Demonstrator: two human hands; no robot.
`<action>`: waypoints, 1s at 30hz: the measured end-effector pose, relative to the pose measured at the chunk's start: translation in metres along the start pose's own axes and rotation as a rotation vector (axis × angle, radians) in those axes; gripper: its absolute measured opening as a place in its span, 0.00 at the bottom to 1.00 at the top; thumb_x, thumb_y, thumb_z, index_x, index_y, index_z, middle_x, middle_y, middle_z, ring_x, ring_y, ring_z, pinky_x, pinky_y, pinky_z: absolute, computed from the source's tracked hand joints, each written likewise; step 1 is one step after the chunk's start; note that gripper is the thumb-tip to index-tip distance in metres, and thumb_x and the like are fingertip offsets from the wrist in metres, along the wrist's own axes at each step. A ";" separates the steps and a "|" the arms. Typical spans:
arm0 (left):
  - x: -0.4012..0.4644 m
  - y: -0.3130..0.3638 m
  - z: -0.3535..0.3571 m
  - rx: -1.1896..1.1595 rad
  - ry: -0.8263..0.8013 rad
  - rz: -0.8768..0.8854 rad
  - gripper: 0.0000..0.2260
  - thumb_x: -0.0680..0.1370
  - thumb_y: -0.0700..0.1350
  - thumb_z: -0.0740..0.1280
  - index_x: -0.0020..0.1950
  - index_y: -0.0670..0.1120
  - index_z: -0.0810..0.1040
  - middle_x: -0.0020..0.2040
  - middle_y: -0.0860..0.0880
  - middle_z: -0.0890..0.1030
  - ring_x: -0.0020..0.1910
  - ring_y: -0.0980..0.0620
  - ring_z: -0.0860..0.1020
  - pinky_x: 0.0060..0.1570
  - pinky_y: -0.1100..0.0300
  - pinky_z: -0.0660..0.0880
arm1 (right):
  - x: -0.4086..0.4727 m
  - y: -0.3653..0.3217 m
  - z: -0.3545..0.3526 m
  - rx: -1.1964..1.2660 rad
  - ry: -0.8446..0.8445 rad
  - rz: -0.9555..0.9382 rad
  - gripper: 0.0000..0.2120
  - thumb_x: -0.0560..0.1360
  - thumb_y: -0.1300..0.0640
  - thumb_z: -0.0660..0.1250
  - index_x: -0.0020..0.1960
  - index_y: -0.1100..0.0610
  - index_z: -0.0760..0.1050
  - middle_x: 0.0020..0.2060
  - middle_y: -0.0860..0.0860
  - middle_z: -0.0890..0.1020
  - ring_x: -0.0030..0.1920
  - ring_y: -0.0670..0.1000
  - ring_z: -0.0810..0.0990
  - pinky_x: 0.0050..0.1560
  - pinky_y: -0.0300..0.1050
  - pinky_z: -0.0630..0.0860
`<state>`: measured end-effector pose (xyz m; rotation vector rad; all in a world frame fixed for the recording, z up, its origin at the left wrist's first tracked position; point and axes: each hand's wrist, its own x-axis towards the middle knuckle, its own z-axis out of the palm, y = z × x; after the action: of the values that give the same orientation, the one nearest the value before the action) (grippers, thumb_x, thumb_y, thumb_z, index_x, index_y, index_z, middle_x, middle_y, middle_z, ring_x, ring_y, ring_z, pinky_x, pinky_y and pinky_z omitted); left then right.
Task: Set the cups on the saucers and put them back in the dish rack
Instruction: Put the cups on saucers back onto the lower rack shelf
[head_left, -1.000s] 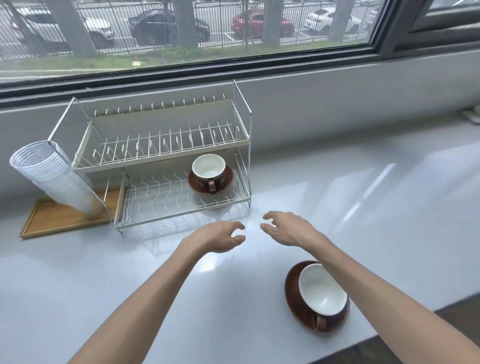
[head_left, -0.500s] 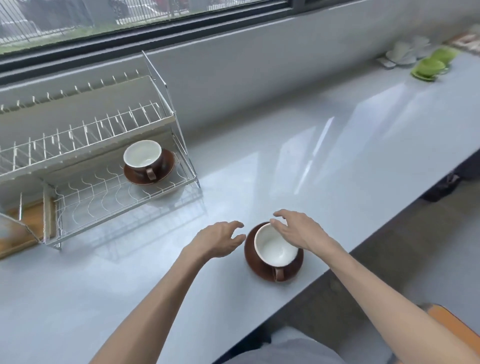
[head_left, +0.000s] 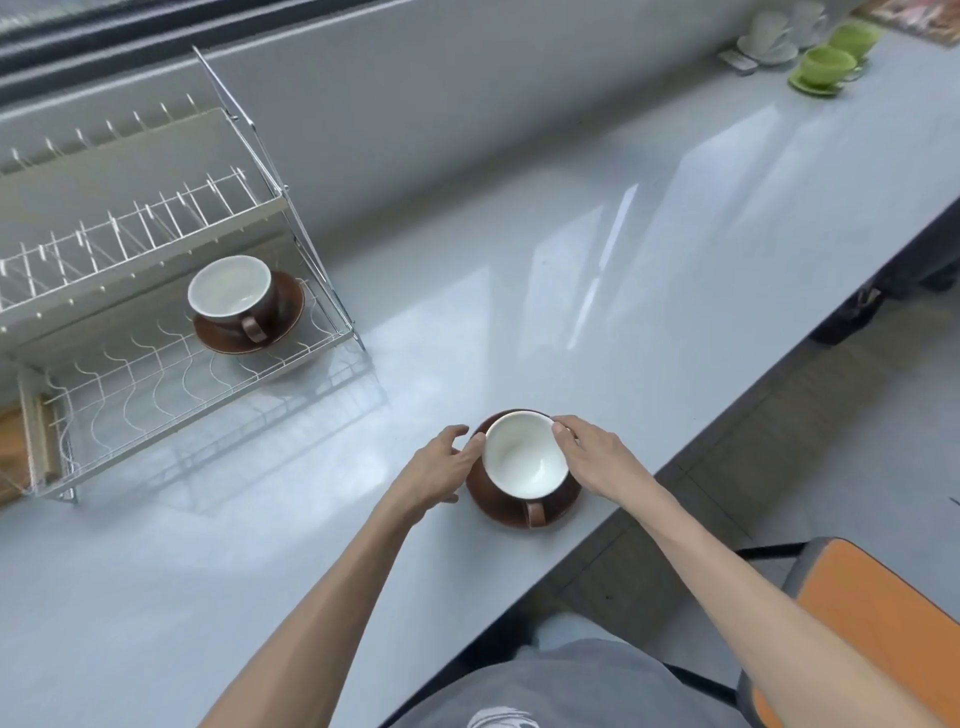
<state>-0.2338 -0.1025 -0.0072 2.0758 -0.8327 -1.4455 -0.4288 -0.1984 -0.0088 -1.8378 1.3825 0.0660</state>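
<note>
Currently 2 cup+saucer sets: one in rack (head_left: 171, 415) lower tier; near cup (head_left: 524, 460) on saucer (head_left: 498, 506), counter (head_left: 597, 291) edge. L hand (head_left: 434, 475), R hand (head_left: 597, 457) half-open, fingertips touching set, not closed on it.

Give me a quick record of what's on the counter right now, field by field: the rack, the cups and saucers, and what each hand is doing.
rack: dish rack at left on the counter
in rack: rack cup upright on rack saucer, lower tier, handle toward the camera
on counter: near cup upright on near saucer, close to the counter's front edge
left hand: left hand at the near saucer's left side, fingers touching or almost touching
right hand: right hand at the near cup's right side, thumb on its rim
far right: green cups, white cups
</note>
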 end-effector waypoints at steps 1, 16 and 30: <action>0.000 -0.001 0.001 -0.025 -0.015 -0.001 0.26 0.80 0.61 0.60 0.75 0.53 0.65 0.60 0.48 0.78 0.55 0.46 0.81 0.52 0.53 0.81 | 0.000 0.001 0.001 0.012 -0.005 0.008 0.21 0.85 0.47 0.50 0.71 0.53 0.72 0.65 0.54 0.79 0.67 0.57 0.74 0.63 0.49 0.69; -0.002 -0.020 -0.009 -0.138 0.025 0.059 0.18 0.79 0.57 0.63 0.68 0.55 0.72 0.56 0.45 0.82 0.53 0.45 0.83 0.42 0.57 0.82 | 0.001 -0.017 0.009 0.114 -0.021 -0.018 0.22 0.84 0.46 0.52 0.56 0.62 0.76 0.43 0.55 0.78 0.47 0.55 0.76 0.55 0.56 0.77; -0.035 -0.078 -0.069 -0.305 0.202 -0.021 0.16 0.79 0.57 0.64 0.66 0.56 0.73 0.52 0.48 0.82 0.48 0.46 0.84 0.39 0.59 0.80 | 0.014 -0.092 0.055 0.073 -0.203 -0.172 0.20 0.82 0.43 0.53 0.56 0.55 0.78 0.51 0.60 0.82 0.54 0.59 0.79 0.58 0.62 0.78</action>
<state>-0.1618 -0.0195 -0.0146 1.9598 -0.4788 -1.2582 -0.3252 -0.1685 -0.0003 -1.8278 1.0705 0.1089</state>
